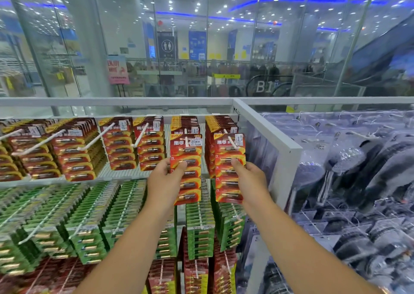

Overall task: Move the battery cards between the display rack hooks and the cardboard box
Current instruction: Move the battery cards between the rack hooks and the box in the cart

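My left hand (165, 180) pinches a red battery card (187, 181) by its left edge, thumb on the front. The card's top sits at the tip of a white hook (186, 142) in the top row. My right hand (250, 179) grips a second red battery card (230, 181), whose top hangs at the end of the neighbouring white hook (232, 143). Behind both cards, stacks of the same red cards (220, 125) fill the hooks. The cardboard box is out of view.
More red card stacks (74, 150) hang on hooks to the left. Green battery cards (89, 222) fill the row below, with red ones (195, 275) under them. A white rack frame (268, 125) divides off bagged shower heads (349, 159) on the right. Glass panels stand behind.
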Demonstrator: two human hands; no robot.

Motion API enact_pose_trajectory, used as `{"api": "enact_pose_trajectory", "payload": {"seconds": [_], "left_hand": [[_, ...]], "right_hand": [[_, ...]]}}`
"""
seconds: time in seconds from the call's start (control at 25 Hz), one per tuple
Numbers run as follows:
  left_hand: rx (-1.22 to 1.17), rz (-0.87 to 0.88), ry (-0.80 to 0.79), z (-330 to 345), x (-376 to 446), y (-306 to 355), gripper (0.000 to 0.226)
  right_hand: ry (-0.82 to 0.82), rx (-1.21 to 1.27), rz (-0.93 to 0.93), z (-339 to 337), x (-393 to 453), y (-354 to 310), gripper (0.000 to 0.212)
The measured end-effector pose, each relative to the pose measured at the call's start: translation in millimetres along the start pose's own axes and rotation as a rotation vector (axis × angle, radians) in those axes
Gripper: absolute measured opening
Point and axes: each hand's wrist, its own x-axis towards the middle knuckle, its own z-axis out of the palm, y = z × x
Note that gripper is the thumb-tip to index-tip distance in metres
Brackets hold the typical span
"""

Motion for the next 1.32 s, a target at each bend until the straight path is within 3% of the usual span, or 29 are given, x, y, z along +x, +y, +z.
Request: {"api": "enact_pose_trajectory", "payload": {"seconds": [0.32, 0.52, 0.68, 0.84, 1.12, 1.32], "left_hand": [[0.116, 0.018, -0.019, 6, 63, -12, 0.005], [0.242, 0.053, 0.01, 5, 75, -15, 0.018], [0.304, 0.096, 0.036, -1, 68, -25, 0.037], [0.345, 0.06, 0.044, -12, 43, -37, 0.062], [0.395, -0.001, 0.007, -20, -65, -57, 0.059], [0.401, -0.108, -0.131, 9, -145, -112, 0.052]], "right_hand": [[0.097, -0.034, -0.069, 19, 52, 7, 0.011], [0.112, -0.044, -0.085, 22, 67, 15, 0.018], [0.143, -0.105, -0.13, 24, 64, 25, 0.037], [0.14, -0.266, -0.159, 19, 34, 36, 0.062], [-0.037, -0.226, -0.112, -34, -78, 70, 0.051], [0.011, -0.254, 0.04, -135, -129, 127, 0.05]]}}
